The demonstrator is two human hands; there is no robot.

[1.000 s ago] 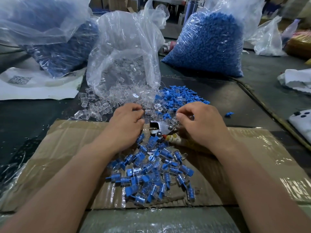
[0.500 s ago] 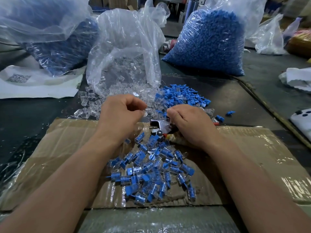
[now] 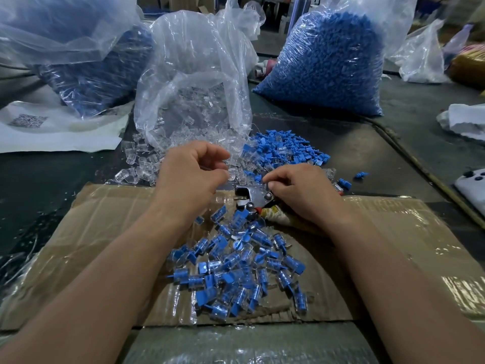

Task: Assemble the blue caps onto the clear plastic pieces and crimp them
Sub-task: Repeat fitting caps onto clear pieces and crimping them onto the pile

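Observation:
My left hand (image 3: 191,177) hovers at the edge of the loose clear plastic pieces (image 3: 141,166), its fingers curled and pinching one clear piece (image 3: 232,177) at the fingertips. My right hand (image 3: 301,191) lies over the handle of the metal crimping tool (image 3: 252,197), and its thumb and forefinger pinch a small blue cap (image 3: 258,178). Loose blue caps (image 3: 286,151) lie in a heap just beyond both hands. A pile of assembled blue-and-clear pieces (image 3: 236,264) sits on the cardboard (image 3: 105,232) between my forearms.
An open clear bag (image 3: 194,95) spills clear pieces at the back centre. A full bag of blue caps (image 3: 328,67) stands back right, another bag (image 3: 86,74) back left. White paper (image 3: 52,132) lies at left, a white device (image 3: 472,185) at right.
My left hand has moved away from me toward the clear pieces and lifted a little. My right hand has shifted left and nearer, onto the tool.

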